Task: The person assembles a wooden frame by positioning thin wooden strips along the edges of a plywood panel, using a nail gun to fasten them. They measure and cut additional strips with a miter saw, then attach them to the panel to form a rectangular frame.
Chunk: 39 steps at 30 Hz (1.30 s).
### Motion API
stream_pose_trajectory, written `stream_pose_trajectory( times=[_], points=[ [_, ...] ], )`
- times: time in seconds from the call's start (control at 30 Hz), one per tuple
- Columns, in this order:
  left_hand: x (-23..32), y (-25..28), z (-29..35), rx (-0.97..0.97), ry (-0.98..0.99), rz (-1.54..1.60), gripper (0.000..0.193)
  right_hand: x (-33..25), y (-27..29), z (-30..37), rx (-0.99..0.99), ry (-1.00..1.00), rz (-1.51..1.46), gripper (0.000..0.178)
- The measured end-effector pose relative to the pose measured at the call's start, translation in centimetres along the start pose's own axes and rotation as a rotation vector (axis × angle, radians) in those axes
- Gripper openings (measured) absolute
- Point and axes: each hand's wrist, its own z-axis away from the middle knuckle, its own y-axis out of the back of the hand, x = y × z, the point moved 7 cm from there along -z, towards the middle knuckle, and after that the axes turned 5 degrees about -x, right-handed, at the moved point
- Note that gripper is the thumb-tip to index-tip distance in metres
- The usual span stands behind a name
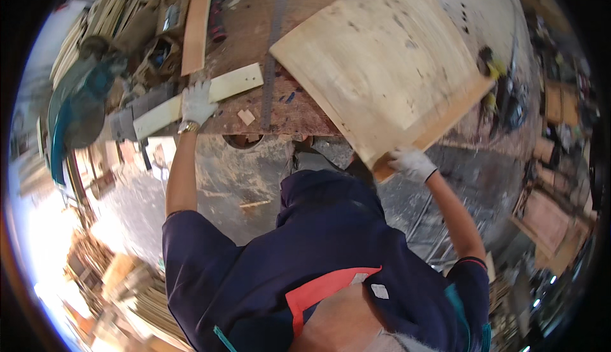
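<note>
My left hand [198,104], in a white glove, lies across a pale wooden strip [238,81], its fingers over the far edge and its thumb beside the near edge. The strip lies slantwise near the front edge of the workbench [305,107]. At the right my gloved right hand [412,163] grips the near corner of a large, pale wooden panel [382,53]. This panel lies turned at an angle on the bench, with dark marks on its face, and its near corner juts past the bench edge. The fingertips under it are hidden.
Beyond my left hand lies a long reddish board [197,24], with a red-handled tool [217,24] beside it. A metal straightedge [273,53] crosses the bench. A small wood offcut [246,117] is near the edge. A teal machine [79,100] stands at far left.
</note>
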Motion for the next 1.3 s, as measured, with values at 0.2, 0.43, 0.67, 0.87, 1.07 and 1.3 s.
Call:
stream_pose_trajectory(
  times=[0.2,0.43,0.67,0.87,1.07,1.3],
  points=[
    [4.5,3.5,2.9,0.302,-0.295,0.129,0.095,-0.7,5.2,8.8,0.223,-0.633,0.200,0.031],
    [27.3,10.1,11.0,0.117,-0.924,0.383,0.072,-9.3,2.3,2.7,1.050,-0.408,-1.802,0.067],
    [36.3,10.3,11.1,0.021,-1.088,0.426,0.059,-5.8,-10.2,2.8,1.575,-0.894,-1.952,0.034],
    [22.0,11.2,5.5,0.280,-0.178,0.202,0.063,-4.6,-14.9,5.5,1.589,-0.833,-2.202,0.039],
    [13.6,-0.8,1.9,-0.324,-0.066,1.261,0.049,-4.0,-14.1,6.7,1.560,-0.918,-2.201,0.042],
    [14.7,-2.9,1.0,-0.290,0.076,1.558,0.047,-3.2,-14.9,5.9,1.684,-0.766,-2.259,0.038]
  ],
)
